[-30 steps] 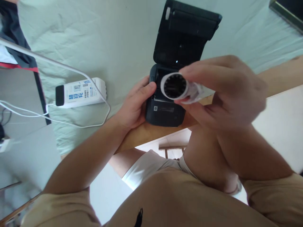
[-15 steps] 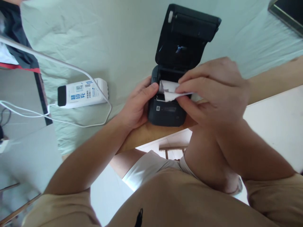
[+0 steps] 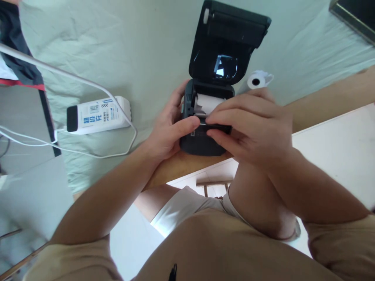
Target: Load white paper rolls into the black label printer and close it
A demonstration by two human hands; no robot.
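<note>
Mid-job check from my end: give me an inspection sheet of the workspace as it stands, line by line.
Surface: table under a wrinkled pale green cloth; bare wooden edge at the near side.
Job's things: black printer at the table edge, lid open and upright; white paper roll seated in its bay.
Clutter: second small roll lying on the cloth right of the printer.
Hands: left hand grips the printer's left side; right hand has fingertips on the printer's front edge by the paper.
Cables: white cable loops around a white power bank.
Surroundings: dark framed object at top right; pale floor below the table.
</note>
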